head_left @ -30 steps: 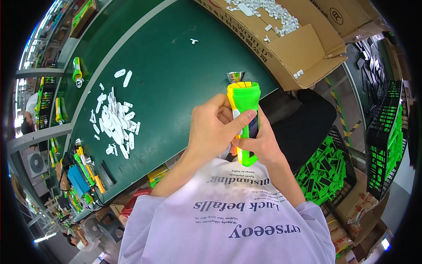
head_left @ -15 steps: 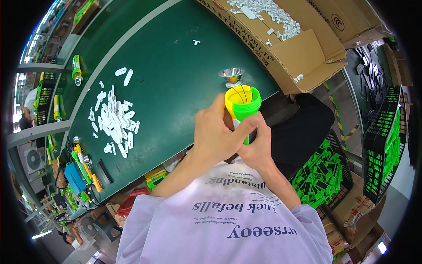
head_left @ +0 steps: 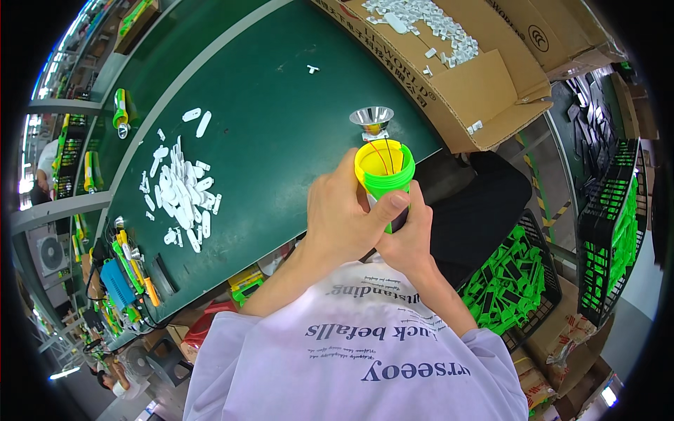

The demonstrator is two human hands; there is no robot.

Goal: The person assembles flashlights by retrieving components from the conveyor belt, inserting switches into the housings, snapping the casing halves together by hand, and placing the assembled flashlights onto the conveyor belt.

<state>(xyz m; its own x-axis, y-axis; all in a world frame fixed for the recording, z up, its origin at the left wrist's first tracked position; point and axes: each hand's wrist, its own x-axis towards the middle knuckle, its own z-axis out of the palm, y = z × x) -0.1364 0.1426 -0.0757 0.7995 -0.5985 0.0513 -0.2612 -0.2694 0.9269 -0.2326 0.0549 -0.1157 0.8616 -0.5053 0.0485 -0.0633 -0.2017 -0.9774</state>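
Note:
Both hands grip a yellow and green flashlight housing [head_left: 390,184], its open threaded end facing up. My left hand [head_left: 340,214] wraps its left side, fingers partly hidden behind it. My right hand [head_left: 407,228] closes round the lower right side, with the thumb across the front. Thin red and dark wires rise out of the housing to a shiny silver reflector cup [head_left: 372,118], which hangs just beyond the rim. A pile of white plastic pieces [head_left: 184,189] lies on the green table [head_left: 274,126] to the left.
A cardboard box [head_left: 491,91] with small white parts stands at the far right. Black crates [head_left: 554,295] of green parts are at the right. Tools and a blue box [head_left: 118,284] sit at the table's left end. One small white piece [head_left: 312,69] lies far off.
The housing has tilted slightly, so its yellow inside and the wires show more. The reflector cup has turned a little with it. Both hands keep their hold.

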